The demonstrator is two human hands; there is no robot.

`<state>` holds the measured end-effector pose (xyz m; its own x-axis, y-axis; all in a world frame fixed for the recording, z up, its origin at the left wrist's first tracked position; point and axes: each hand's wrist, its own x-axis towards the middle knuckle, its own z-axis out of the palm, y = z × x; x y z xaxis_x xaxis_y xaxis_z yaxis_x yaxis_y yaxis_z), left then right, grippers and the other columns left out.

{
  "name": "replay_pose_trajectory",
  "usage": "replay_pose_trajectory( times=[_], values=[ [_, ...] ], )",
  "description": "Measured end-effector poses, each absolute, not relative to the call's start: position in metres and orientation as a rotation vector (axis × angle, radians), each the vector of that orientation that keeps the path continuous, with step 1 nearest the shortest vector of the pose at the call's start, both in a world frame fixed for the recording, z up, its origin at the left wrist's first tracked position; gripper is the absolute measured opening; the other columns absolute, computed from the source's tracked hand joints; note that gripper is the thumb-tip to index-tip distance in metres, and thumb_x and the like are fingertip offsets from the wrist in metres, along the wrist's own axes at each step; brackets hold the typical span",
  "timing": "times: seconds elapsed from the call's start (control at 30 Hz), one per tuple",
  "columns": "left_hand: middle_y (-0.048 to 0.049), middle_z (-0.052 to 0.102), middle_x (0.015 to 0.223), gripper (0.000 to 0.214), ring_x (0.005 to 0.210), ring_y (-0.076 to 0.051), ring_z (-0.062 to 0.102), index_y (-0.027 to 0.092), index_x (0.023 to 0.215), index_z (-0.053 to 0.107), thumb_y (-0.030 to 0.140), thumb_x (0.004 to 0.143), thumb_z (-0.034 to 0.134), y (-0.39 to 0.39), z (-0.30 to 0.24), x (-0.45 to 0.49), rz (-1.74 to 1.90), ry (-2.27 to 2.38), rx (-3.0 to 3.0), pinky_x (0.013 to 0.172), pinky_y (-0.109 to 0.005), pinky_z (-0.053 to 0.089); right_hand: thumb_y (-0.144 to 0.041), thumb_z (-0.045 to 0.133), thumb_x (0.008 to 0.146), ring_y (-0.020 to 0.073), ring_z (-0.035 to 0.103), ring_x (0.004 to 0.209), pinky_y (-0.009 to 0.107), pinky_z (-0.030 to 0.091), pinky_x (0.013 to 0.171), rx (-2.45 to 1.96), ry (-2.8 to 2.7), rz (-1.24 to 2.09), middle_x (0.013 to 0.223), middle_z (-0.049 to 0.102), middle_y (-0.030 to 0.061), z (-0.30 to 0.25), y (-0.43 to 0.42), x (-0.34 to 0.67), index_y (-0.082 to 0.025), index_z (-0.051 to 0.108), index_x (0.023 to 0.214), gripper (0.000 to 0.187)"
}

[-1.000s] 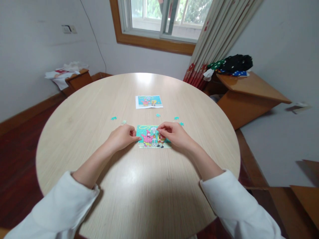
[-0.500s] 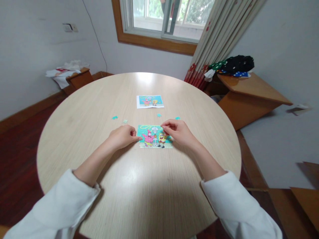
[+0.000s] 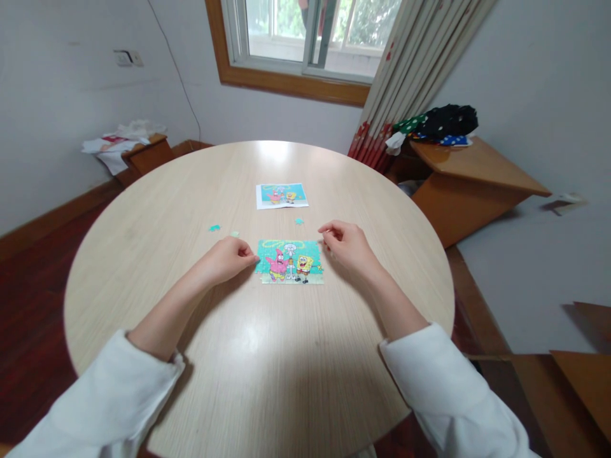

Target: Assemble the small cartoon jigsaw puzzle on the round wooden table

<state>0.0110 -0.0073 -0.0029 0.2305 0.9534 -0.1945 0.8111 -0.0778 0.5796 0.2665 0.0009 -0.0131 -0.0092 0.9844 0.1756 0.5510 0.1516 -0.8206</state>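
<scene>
A nearly rectangular jigsaw puzzle (image 3: 279, 262) lies flat, showing a pink starfish, a pale tall figure and a yellow square character on turquoise. My left hand (image 3: 229, 259) is closed with its thumb and fingertips at the puzzle's left edge. Just beyond the upper right corner, my right hand (image 3: 347, 243) is closed, fingers bent toward the thumb; whether a piece is between them is hidden. A loose turquoise piece (image 3: 299, 221) lies above the puzzle. Farther left are another turquoise piece (image 3: 214, 228) and a pale green piece (image 3: 235, 234), partly covered by my left hand.
A printed reference picture (image 3: 282, 196) lies beyond the puzzle on the round wooden table (image 3: 238, 356). At the right stands a wooden cabinet (image 3: 477, 166) with cloths on it. A small stand (image 3: 150, 152) with white cloths is at the left, and a curtain (image 3: 405, 70) hangs behind.
My right hand has drawn back from the puzzle's top edge to just off its upper right corner, where it now covers the spot of a loose piece. My left thumb has slid back to the edge.
</scene>
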Motion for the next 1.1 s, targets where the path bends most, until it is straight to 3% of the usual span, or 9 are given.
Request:
replay_pose_trajectory(
  times=[0.13, 0.3, 0.63, 0.9, 1.1],
  values=[
    [0.0019, 0.044, 0.047, 0.027, 0.049, -0.012, 0.04, 0.018, 0.051, 0.051, 0.038, 0.069, 0.048, -0.007, -0.001, 0.01, 0.241, 1.628, 1.888, 0.051, -0.026, 0.028, -0.011, 0.048, 0.078, 0.0124, 0.056, 0.054, 0.026, 0.043, 0.06, -1.696, -1.719, 0.659, 0.057, 0.06, 0.0017, -0.009, 0.002, 0.275, -0.012, 0.067, 0.083, 0.02],
    [0.0015, 0.046, 0.045, 0.026, 0.047, -0.012, 0.041, 0.017, 0.05, 0.053, 0.035, 0.068, 0.049, -0.007, 0.003, 0.012, 0.231, 1.636, 1.841, 0.051, -0.026, 0.029, -0.009, 0.047, 0.082, 0.0115, 0.059, 0.049, 0.023, 0.045, 0.055, -1.756, -1.621, 0.873, 0.06, 0.062, 0.0031, -0.005, -0.002, 0.271, -0.012, 0.065, 0.085, 0.018],
    [0.001, 0.051, 0.043, 0.027, 0.05, -0.013, 0.047, 0.017, 0.045, 0.056, 0.029, 0.069, 0.05, -0.012, 0.014, 0.02, 0.258, 1.642, 1.775, 0.053, -0.025, 0.033, -0.01, 0.048, 0.085, 0.0093, 0.058, 0.049, 0.019, 0.047, 0.046, -1.65, -1.492, 1.075, 0.061, 0.061, 0.0027, -0.017, 0.002, 0.267, -0.011, 0.063, 0.087, 0.015],
    [-0.003, 0.061, 0.05, 0.028, 0.05, -0.014, 0.049, 0.018, 0.045, 0.058, 0.029, 0.069, 0.05, -0.01, 0.009, 0.017, 0.322, 1.582, 1.753, 0.052, -0.026, 0.034, -0.014, 0.053, 0.084, 0.0104, 0.058, 0.047, 0.021, 0.049, 0.044, -1.565, -1.472, 1.091, 0.058, 0.06, 0.0027, -0.021, 0.004, 0.268, -0.012, 0.064, 0.079, 0.012],
    [-0.0031, 0.06, 0.051, 0.028, 0.05, -0.013, 0.047, 0.017, 0.045, 0.058, 0.029, 0.069, 0.049, -0.012, 0.012, 0.02, 0.309, 1.574, 1.712, 0.054, -0.026, 0.033, -0.015, 0.054, 0.083, 0.0111, 0.058, 0.047, 0.023, 0.049, 0.046, -1.575, -1.483, 1.08, 0.06, 0.061, 0.0032, -0.021, 0.004, 0.267, -0.012, 0.065, 0.08, 0.012]
  ],
)
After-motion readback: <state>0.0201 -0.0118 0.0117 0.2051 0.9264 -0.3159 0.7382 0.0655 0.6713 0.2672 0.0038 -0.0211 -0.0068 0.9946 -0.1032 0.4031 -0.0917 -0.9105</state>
